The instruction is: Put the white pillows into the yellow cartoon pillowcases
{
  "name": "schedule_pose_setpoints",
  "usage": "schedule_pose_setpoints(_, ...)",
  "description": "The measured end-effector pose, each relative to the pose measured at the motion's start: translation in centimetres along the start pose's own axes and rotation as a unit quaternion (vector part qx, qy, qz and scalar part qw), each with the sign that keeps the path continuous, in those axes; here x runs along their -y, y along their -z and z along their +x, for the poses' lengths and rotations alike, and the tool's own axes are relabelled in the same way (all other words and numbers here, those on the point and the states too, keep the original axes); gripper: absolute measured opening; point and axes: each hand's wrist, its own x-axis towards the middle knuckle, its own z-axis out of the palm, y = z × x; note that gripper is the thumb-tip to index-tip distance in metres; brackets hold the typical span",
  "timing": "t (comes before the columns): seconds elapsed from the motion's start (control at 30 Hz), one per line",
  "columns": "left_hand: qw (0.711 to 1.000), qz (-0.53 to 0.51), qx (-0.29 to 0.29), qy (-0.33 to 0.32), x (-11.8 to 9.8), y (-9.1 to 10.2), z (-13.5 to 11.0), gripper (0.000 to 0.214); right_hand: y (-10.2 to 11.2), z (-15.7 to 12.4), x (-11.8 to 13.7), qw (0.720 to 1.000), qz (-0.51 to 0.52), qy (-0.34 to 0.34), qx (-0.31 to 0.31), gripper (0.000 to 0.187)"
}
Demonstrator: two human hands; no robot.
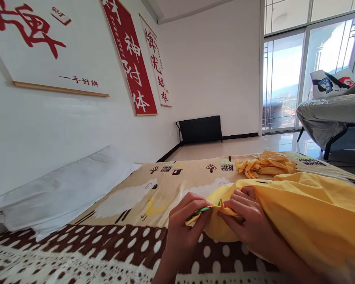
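Observation:
A large yellow cloth (307, 213) lies spread over the bed on the right. My left hand (185, 228) pinches a corner of it, where a green edge shows between the fingers. My right hand (248, 221) grips the same corner right beside the left, fingers curled over the yellow fabric. A second bunched piece of yellow cloth (266, 163) lies farther back on the bed.
The bed has a patterned sheet (142, 197) with sheep and brown dotted bands. A white pillow (62, 189) lies along the left wall. Red and white banners hang on the wall. A grey covered chair (328, 114) stands at the right by the glass doors.

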Motion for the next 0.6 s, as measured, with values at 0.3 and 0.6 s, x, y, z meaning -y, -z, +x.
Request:
schedule_pose_setpoints(0.3,0.997,0.047,-0.058,-0.031,-0.3,-1.0,-0.4,0.012,0.1,-0.4,0.3,0.999,0.002,0.006,-0.038,0.016)
schedule_pose_setpoints(0.6,0.984,-0.038,0.052,0.167,1.1,0.5,0.1,0.018,0.5,-0.1,-0.8,0.994,-0.021,-0.031,-0.107,0.013)
